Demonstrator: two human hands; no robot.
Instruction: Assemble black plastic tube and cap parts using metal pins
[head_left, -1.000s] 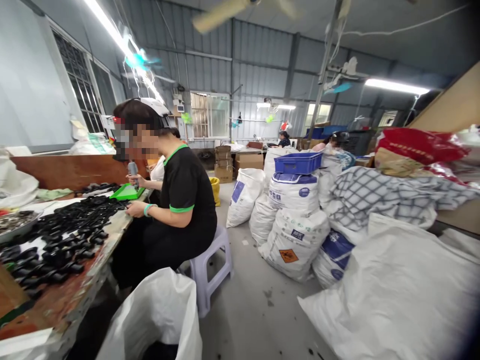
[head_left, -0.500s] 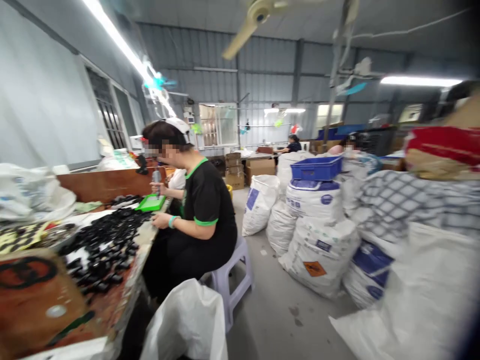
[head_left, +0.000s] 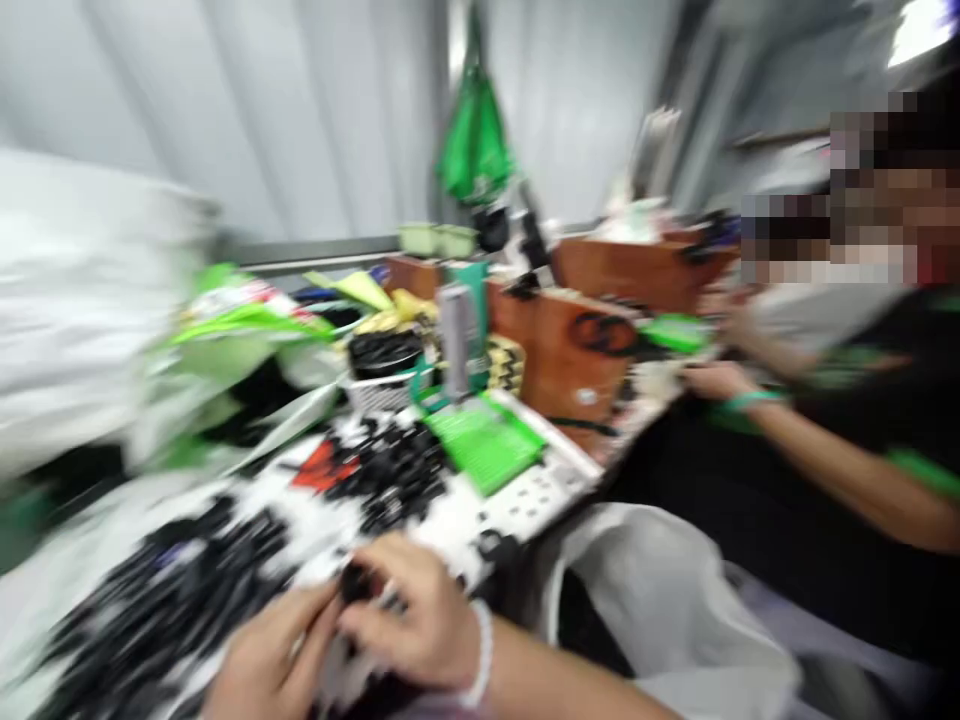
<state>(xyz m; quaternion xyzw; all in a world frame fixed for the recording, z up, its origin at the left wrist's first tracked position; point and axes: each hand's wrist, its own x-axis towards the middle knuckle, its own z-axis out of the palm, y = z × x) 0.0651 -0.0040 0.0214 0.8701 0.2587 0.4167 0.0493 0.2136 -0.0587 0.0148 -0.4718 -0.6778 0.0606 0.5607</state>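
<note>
Low in the view, my right hand (head_left: 416, 610), with a white bracelet at its wrist, pinches a small round black part (head_left: 355, 582). My left hand (head_left: 274, 650) is close beside it at bottom centre-left, its fingers together and touching or nearly touching the same part; motion blur hides whether it grips anything. Left of my hands lies a heap of long black pieces (head_left: 187, 590). Beyond them small black parts (head_left: 394, 470) are piled on the white table top, next to a bright green tray (head_left: 487, 440).
A white sack (head_left: 645, 570) stands open right of the table edge. A co-worker's forearm (head_left: 825, 455) is at the right. Wooden boards (head_left: 562, 350) stand beyond the tray. A basket of black parts (head_left: 382, 385) and a large white sack (head_left: 82, 310) are at the left.
The view has swung left and down from the room to the table. Both my hands, out of view before, now show at the bottom with a black part.
</note>
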